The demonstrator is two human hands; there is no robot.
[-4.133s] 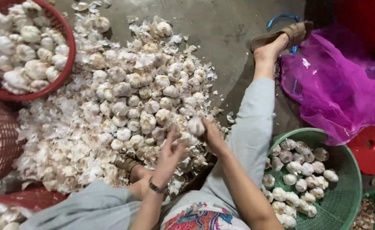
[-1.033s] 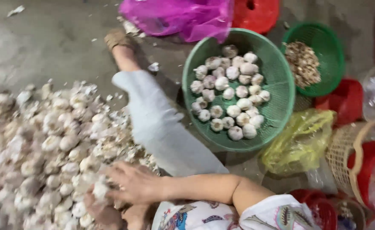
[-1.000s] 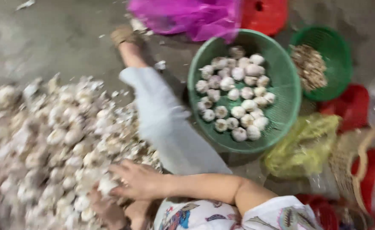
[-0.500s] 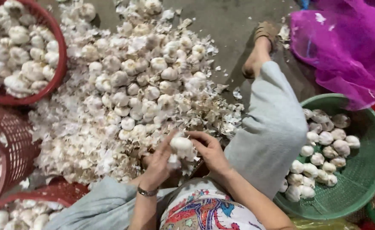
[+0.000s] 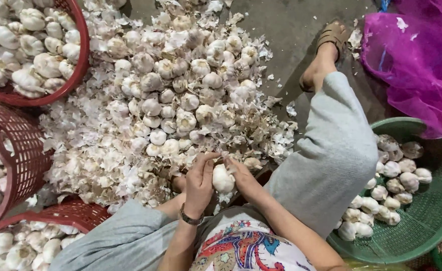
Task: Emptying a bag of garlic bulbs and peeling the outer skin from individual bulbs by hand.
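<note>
Both my hands close on one garlic bulb (image 5: 223, 178) above my lap — left hand (image 5: 199, 181) wrapped around its side, right hand (image 5: 243, 178) pinching it with its fingers (image 5: 233, 166). The garlic pile (image 5: 175, 95) lies just ahead on the floor — green basket (image 5: 434, 221) at my right.

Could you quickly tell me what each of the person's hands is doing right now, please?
Left hand: closed around the garlic bulb, thumb over its top.
Right hand: fingers gripping the same bulb from the other side.
</note>
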